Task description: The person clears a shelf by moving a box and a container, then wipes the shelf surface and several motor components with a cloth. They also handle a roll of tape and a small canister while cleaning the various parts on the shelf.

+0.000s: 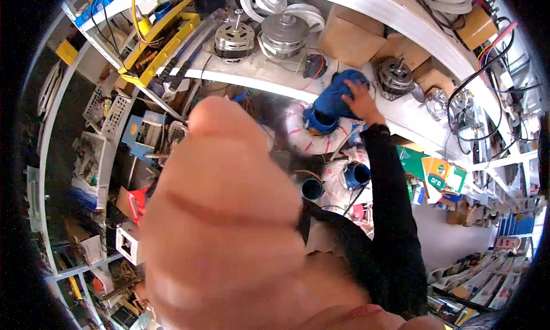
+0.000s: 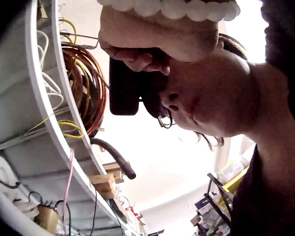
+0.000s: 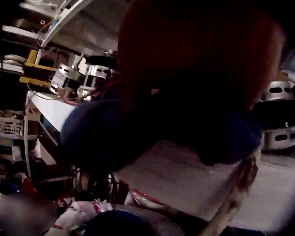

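Observation:
Large and blurred, my left hand (image 1: pixel 229 215) fills much of the head view, close to the lens. In the left wrist view the left hand (image 2: pixel 157 37) is raised before a face, fingers bent beside a dark rectangular device (image 2: pixel 124 93); whether it holds the device I cannot tell. At the shelf edge my right hand (image 1: pixel 362 103) grips the side of a blue, open-ended cylinder (image 1: pixel 332 104). The right wrist view shows that blue cylinder (image 3: pixel 91 128) in deep shadow, the hand covering its middle. Below it lies a white-wrapped ring (image 1: pixel 298 136) with red stripes.
Motors (image 1: pixel 285 35) and a cardboard box (image 1: pixel 350 38) stand on the white shelf (image 1: pixel 269 85). More blue open-ended tubes (image 1: pixel 357 174) sit below among wrapped rings. A yellow tray (image 1: pixel 137 72) is at the upper left, and cables (image 1: pixel 478 138) hang at the right.

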`<state>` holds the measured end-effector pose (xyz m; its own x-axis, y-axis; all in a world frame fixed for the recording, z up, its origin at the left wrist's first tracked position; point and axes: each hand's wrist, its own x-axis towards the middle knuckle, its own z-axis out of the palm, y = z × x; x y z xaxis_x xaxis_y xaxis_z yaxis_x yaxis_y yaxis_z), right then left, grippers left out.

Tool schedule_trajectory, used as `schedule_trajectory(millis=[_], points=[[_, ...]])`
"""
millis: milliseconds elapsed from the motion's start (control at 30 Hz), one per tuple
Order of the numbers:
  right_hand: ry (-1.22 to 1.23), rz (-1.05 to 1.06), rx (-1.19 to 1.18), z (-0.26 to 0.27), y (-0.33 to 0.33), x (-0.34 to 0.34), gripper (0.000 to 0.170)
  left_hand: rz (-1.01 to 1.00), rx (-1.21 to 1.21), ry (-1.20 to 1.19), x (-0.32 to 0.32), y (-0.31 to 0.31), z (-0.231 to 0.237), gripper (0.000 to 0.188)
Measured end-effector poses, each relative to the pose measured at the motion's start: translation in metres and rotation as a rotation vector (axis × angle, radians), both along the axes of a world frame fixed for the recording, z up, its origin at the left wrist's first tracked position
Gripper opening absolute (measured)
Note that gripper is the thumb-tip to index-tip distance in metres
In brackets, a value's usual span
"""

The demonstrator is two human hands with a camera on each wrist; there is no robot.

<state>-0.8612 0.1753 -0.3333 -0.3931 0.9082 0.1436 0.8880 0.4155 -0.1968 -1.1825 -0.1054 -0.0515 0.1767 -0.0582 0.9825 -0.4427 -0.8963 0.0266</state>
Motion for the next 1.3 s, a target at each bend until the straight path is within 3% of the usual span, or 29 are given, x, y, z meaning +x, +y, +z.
schedule_trajectory(millis=[67,167,200,233,300,367,400,500,600,667,767,867,1067,1167,1300], points=[[-0.051,-0.324,-0.036,0.034,-0.012,-0.023,0.057,0.101,-0.033,-0.040,-0.009,0.013,-0.006,0.007],[-0.191,-0.496,-0.005,0.036,-0.014,-0.062,0.055,0.454,-0.293,-0.146,-0.009,0.048,-0.048,0.007],[-0.174,-0.452,0.036,0.032,-0.018,-0.069,0.055,0.610,-0.414,-0.236,-0.001,0.059,-0.070,0.009],[-0.158,-0.409,0.075,0.026,-0.026,-0.072,0.054,0.780,-0.474,-0.058,-0.010,0.075,-0.088,0.010],[-0.112,-0.290,0.192,0.022,-0.049,-0.072,0.051,0.987,-0.900,0.028,-0.005,0.113,-0.137,0.008],[-0.060,-0.180,0.202,0.021,-0.060,-0.058,0.045,1.004,-0.936,0.028,-0.002,0.161,-0.196,0.014],[-0.017,-0.111,0.213,0.018,-0.060,-0.045,0.043,1.082,-0.957,0.124,0.000,0.169,-0.202,0.020],[-0.043,-0.311,0.225,0.010,-0.052,-0.022,0.042,1.139,-0.841,0.215,0.010,0.205,-0.235,0.025],[-0.125,-0.464,0.212,0.013,-0.055,-0.033,0.042,1.230,-0.750,0.333,0.032,0.248,-0.243,0.033],[-0.117,-0.459,0.237,0.010,-0.061,-0.038,0.042,1.289,-0.740,0.459,0.048,0.275,-0.239,0.041],[-0.088,-0.418,0.217,0.013,-0.067,-0.036,0.042,1.416,-1.000,0.749,0.072,0.296,-0.225,0.057],[-0.047,-0.393,0.197,0.011,-0.067,-0.031,0.044,1.513,-1.076,0.890,0.081,0.299,-0.215,0.068],[-0.047,-0.395,0.189,0.012,-0.060,-0.026,0.045,1.310,-1.045,0.907,0.051,0.329,-0.232,0.068],[0.007,-0.421,0.167,0.013,-0.046,-0.026,0.059,1.227,-1.151,0.646,0.029,0.299,-0.204,0.051],[0.094,-0.454,0.078,0.030,-0.013,-0.059,0.077,1.144,-1.214,0.334,0.013,0.280,-0.186,0.045]])
